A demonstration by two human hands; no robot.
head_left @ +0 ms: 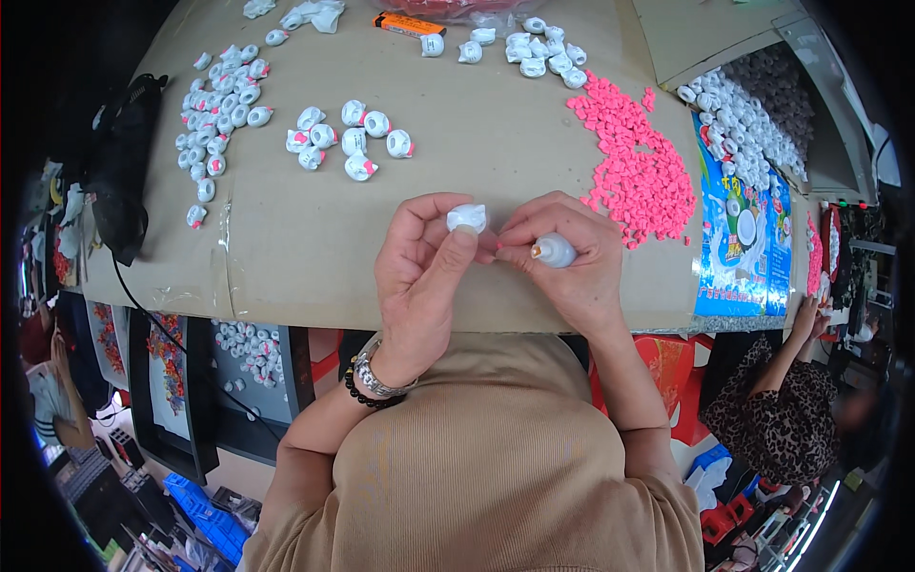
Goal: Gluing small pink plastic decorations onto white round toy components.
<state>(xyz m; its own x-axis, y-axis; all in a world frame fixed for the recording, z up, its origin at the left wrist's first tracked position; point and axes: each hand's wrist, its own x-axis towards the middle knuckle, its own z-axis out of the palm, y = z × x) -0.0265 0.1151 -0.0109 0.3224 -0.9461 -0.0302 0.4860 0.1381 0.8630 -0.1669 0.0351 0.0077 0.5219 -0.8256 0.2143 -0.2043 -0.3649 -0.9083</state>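
My left hand [415, 272] pinches a small white piece [466, 218] with two ear-like points between thumb and fingers. Close beside it, my right hand [579, 272] is closed around a small white squeeze bottle [556, 251] with an orange-tinted tip. Its thumb and forefinger also pinch a tiny pink piece [498, 246], close to the left fingers. Beyond the hands lies a small group of white pieces with pink parts on them [354, 141]. A large spread of loose pink pieces [643, 176] lies to the right.
More white pieces cover the table [286, 248] at far left [226, 95] and at the back [534, 67]. An orange box cutter [405, 25] lies near the far edge. At right, a tipped box [858, 124] spills white pieces over a blue printed sheet [734, 257]. Another person [777, 410] sits right.
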